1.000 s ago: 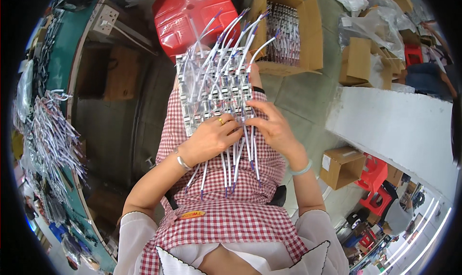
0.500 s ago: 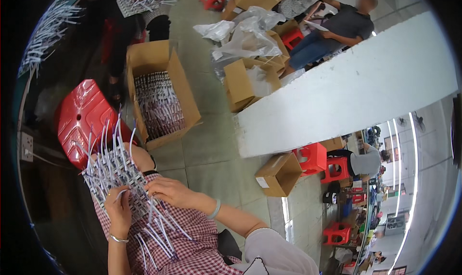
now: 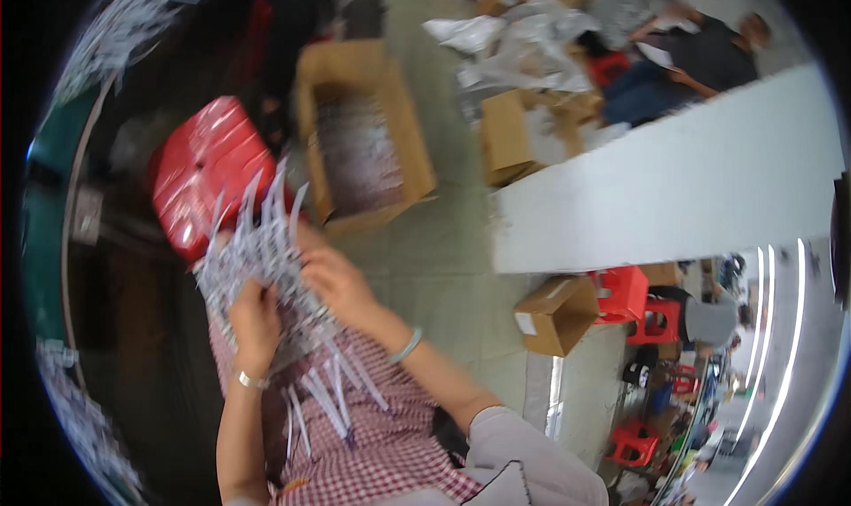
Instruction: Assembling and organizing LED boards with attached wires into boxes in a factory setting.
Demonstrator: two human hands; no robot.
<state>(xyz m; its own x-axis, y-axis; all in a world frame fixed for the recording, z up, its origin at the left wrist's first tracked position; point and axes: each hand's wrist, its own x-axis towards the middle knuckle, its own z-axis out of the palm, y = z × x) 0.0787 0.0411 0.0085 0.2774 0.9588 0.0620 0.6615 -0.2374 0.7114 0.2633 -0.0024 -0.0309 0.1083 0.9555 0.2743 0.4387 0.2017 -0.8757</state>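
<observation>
A panel of small circuit boards (image 3: 294,318) with many white wires (image 3: 277,215) lies across my lap, over a red checked apron (image 3: 390,391). Some wires stick up at its far edge, and others hang toward me. My left hand (image 3: 255,322) is closed over the panel's near left part, the fingers pinched together. What it pinches is hidden and blurred. My right hand (image 3: 341,286) is at the panel's right side, its fingers bent in against the boards and wires. Blur hides what lies between those fingertips.
Beyond the panel stands a glossy red stool (image 3: 208,174). An open cardboard box (image 3: 412,156) of similar wired boards is on the floor beside it. Another box (image 3: 554,315) sits near red stools at right, below a white pillar (image 3: 656,178). A seated person (image 3: 709,54) is farther back.
The whole view has shifted, so the scene sits farther right, and the picture is blurrier. Both hands stay at the panel, the left still pinched; the wire it held is no longer distinct.
</observation>
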